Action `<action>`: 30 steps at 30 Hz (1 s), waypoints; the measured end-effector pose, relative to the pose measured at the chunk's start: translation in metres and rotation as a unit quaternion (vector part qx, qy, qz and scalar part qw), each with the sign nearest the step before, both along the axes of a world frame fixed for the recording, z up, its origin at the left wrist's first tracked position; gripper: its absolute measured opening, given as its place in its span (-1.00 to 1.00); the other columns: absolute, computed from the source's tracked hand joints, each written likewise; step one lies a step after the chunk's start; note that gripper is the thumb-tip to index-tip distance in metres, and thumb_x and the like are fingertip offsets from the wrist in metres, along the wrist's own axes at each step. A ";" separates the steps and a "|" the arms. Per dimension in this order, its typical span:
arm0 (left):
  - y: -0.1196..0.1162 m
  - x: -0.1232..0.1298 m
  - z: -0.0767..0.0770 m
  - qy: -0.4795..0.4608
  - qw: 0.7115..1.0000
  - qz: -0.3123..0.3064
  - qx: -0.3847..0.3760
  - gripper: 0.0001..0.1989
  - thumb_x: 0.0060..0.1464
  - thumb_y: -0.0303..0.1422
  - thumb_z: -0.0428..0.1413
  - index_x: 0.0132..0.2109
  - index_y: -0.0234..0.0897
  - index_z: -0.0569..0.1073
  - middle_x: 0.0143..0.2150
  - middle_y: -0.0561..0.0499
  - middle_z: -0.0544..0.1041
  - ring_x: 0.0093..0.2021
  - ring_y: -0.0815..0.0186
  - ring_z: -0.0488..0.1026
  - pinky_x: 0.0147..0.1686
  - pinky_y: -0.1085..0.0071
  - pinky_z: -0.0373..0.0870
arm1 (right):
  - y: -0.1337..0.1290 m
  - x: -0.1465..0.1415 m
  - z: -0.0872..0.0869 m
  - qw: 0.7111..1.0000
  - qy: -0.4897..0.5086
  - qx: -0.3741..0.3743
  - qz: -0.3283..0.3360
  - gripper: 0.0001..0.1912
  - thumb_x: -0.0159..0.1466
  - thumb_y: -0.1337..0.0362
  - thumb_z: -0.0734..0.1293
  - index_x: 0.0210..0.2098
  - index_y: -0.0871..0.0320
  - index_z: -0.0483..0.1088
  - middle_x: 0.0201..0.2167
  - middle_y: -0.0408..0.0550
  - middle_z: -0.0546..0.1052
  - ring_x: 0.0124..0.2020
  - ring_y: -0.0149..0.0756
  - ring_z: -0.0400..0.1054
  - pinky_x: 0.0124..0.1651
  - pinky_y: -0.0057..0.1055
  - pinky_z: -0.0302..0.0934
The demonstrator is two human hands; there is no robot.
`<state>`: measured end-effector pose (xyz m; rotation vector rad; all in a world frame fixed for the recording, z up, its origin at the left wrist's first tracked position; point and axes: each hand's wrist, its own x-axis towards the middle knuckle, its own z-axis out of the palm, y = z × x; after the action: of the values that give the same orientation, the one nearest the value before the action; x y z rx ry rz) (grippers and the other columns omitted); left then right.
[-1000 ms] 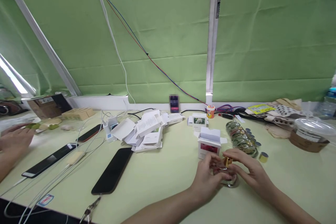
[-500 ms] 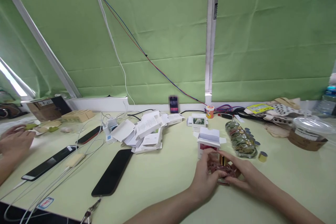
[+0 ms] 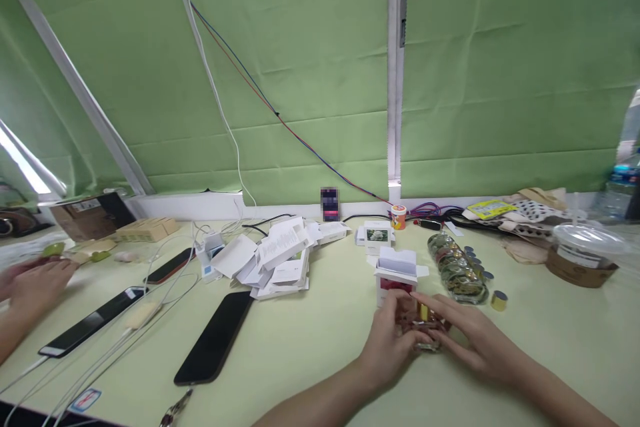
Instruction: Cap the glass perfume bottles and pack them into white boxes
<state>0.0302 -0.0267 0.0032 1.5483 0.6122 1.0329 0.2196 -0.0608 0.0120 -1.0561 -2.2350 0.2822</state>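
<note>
Between my two hands is a small pinkish glass perfume bottle [image 3: 427,325] with a gold neck. My left hand [image 3: 390,333] grips its left side, and my right hand [image 3: 467,333] closes on its right side; fingers hide much of the glass. Just behind them stands a white box [image 3: 397,263] with open top flaps and a red picture on its front. To the right, several clear glass bottles [image 3: 455,270] lie close together in a row. A gold cap [image 3: 499,300] rests near my right hand, and smaller caps [image 3: 475,260] line the row.
Flattened white cartons [image 3: 283,253] are heaped left of centre. A black phone [image 3: 215,337], another phone [image 3: 95,320] and white cables lie on the left. Another person's hands [image 3: 43,283] are at the far left. A lidded plastic bowl [image 3: 583,260] stands at the right.
My hands stay around the perfume bottle, with the fingers shifted slightly and the bottle a little more covered. The other person's hands have moved a little to the right.
</note>
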 end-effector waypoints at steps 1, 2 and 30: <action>0.001 -0.003 0.001 0.024 0.999 -0.008 0.019 -0.58 -0.12 -0.60 0.22 -0.09 -0.27 0.33 -0.18 -0.03 0.53 -0.17 0.24 0.49 -0.17 0.37 0.42 | 0.001 0.002 0.000 1.000 -0.008 0.016 0.004 -0.40 0.36 0.34 0.17 0.35 -0.06 -0.02 -0.07 0.02 0.51 -0.14 -0.22 0.47 -0.14 -0.38 0.38; 0.003 -0.006 0.002 0.056 0.997 -0.017 0.047 -0.59 -0.10 -0.55 0.24 -0.08 -0.27 0.35 -0.17 -0.04 0.54 -0.16 0.23 0.49 -0.17 0.36 0.42 | 0.002 0.004 0.000 0.999 -0.014 0.033 0.007 -0.40 0.36 0.35 0.16 0.35 -0.06 -0.01 -0.06 0.03 0.51 -0.14 -0.23 0.47 -0.15 -0.40 0.38; 0.076 -0.020 -0.009 0.090 0.992 0.087 0.012 -0.05 -0.14 -0.39 0.31 0.31 -0.15 -0.03 0.26 -0.28 0.26 0.32 0.02 0.14 0.25 0.06 0.01 | 0.001 -0.004 -0.007 0.989 0.062 0.137 0.011 -0.44 0.31 0.40 0.25 0.26 -0.09 0.16 -0.03 -0.06 0.58 -0.02 -0.23 0.49 -0.02 -0.45 0.37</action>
<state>0.0100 0.0494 -0.0061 1.6425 0.8742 1.0395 0.2158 -0.0602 0.0045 -0.8432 -2.1032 0.0447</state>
